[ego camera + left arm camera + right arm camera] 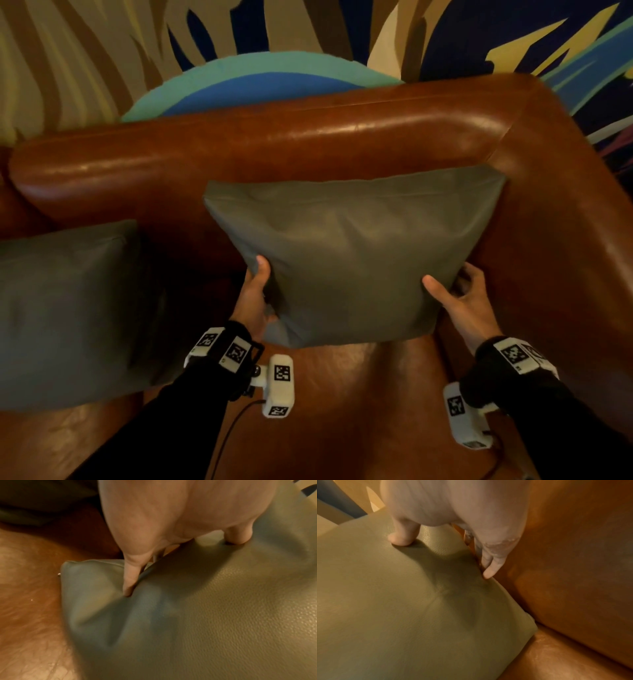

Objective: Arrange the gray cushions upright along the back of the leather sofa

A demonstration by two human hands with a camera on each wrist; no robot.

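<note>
A gray cushion (349, 253) stands upright in the corner of the leather sofa (260, 144), its top edge leaning against the sofa's backrest and its right side touching the sofa's armrest (561, 212), its lower edge down on the sofa's seat (359, 404); the left hand (255, 298) grips the cushion's lower left edge, thumb pressed onto the front face and the other fingers tucked behind the edge, so that grip is closed round the cushion; in the left wrist view the cushion (205, 615) shows a pebbled grain and a creased corner, with the left hand (154, 513) pinching the edge and a small metal zipper pull at the corner above the brown seat; the right hand (462, 305) holds the cushion's lower right edge, thumb laid on the front face and fingers curled behind it in the gap by the sofa's armrest, a grip likewise closed on the cushion; the right wrist view shows the thumb of the right hand (453, 507) on the cushion (402, 601) and the fingers slipped between it and the armrest; a second gray cushion (65, 308) sits further left on the sofa, apart from the held one, leaning toward the backrest; behind the sofa a wall mural (102, 51) of tan, blue and teal shapes fills the background
</note>
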